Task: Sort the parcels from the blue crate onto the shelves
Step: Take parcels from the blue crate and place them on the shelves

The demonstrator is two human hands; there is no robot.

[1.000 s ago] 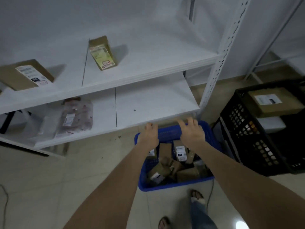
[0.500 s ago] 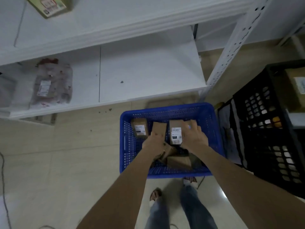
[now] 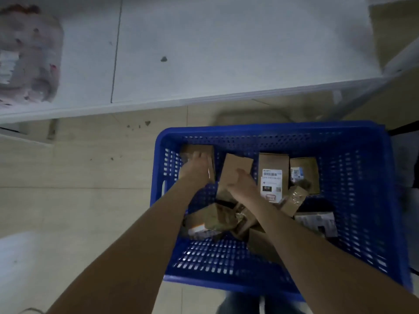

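The blue crate point(image 3: 367, 200) sits on the tiled floor point(image 3: 79, 200) just in front of the white shelf point(image 3: 226, 53), and cardboard parcels point(image 3: 222, 219) lie in it, some standing along the far wall and others in a loose heap nearer the person. Both hands are down inside the crate, near each other but on different boxes. The right hand point(image 3: 242, 185) is curled round the lower edge of a plain brown box point(image 3: 235, 165), which leans tilted against the far wall, thumb on its face. The left hand point(image 3: 196, 165) lies over a small brown box point(image 3: 199, 149) in the far left corner; it is touching the box, but motion blur makes it impossible to tell whether the fingers grip it or only rest there. Just beside the right hand stands a labelled box point(image 3: 273, 175) (white sticker with a barcode and a black patch reading 010), upright and untouched. On the shelf, well apart from the crate and at the left edge of the view, lies a plastic-wrapped parcel point(image 3: 27, 55) with a white label.
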